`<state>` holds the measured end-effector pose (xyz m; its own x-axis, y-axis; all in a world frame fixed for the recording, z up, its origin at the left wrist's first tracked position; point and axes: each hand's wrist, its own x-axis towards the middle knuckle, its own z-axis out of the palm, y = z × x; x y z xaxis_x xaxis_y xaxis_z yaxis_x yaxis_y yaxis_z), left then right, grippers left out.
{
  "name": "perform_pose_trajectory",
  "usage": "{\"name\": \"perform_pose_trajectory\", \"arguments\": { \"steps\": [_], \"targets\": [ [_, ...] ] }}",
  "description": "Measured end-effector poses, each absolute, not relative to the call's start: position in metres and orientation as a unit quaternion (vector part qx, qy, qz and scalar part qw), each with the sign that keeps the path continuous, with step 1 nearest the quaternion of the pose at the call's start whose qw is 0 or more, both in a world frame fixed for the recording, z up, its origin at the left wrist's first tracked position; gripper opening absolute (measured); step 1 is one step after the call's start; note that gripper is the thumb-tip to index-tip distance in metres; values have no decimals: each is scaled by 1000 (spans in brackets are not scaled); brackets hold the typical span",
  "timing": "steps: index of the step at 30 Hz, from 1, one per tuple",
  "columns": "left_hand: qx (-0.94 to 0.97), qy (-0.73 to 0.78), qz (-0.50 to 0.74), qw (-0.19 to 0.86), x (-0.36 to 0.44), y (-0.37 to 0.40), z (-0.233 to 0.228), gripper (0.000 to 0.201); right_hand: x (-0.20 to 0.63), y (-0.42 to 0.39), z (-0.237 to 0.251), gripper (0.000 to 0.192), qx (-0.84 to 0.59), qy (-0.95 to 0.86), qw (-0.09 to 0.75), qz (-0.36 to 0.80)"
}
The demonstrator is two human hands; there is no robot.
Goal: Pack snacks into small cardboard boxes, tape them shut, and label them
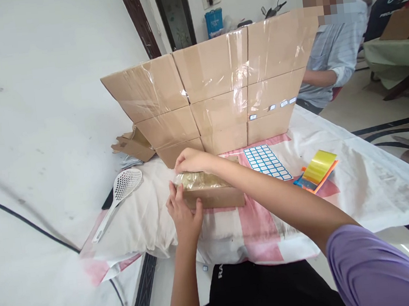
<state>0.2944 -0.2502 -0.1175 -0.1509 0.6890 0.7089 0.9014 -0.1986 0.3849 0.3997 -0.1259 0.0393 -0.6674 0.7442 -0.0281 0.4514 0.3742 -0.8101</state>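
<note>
A small cardboard box [212, 191] lies at the centre of the frame on a white and pink cloth [357, 181] spread over the table. Its long axis runs left to right across the frame, with its top face wrapped in shiny clear tape turned upward and one long side facing the camera. The left hand [183, 213] comes up from the lower middle and grips the box's left end, thumb on the near face and fingers curled over the top edge. The right hand [192, 160] reaches in from the lower right, fingers bent and pressed down on the taped top at the far left corner. Just behind the box stands a wall of taped cartons [216, 88]. A white slotted spoon [119, 198] lies to the left, a sheet of blue-edged labels [267, 162] to the right, with yellow tape [319, 166] beyond it. A person in a pale shirt [336, 51] sits at upper right
</note>
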Motion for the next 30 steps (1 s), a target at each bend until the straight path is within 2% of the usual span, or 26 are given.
{"name": "perform_pose_trajectory", "arguments": {
  "steps": [2, 4, 11, 21, 28, 30],
  "targets": [
    [-635, -613, -455, 119, 292, -250, -117, 80, 399, -125, 30, 9, -382, -811, 169, 409],
    [-629, -617, -459, 116, 290, -250, -114, 82, 399, -125, 26, 8, -389, -816, 164, 395],
    [-658, -611, -417, 139, 282, -246, -98, 54, 400, -120, 26, 8, -403, -838, 138, 341],
    [-649, -626, -403, 158, 283, -249, -99, 48, 395, -125, 24, 10, -416, -873, 112, 227],
    [-645, -634, -397, 157, 283, -249, -99, 47, 392, -126, 22, 12, -425, -880, 94, 192],
    [-643, -636, -397, 155, 283, -250, -99, 47, 391, -127, 21, 20, -430, -879, 97, 184]
  ]
}}
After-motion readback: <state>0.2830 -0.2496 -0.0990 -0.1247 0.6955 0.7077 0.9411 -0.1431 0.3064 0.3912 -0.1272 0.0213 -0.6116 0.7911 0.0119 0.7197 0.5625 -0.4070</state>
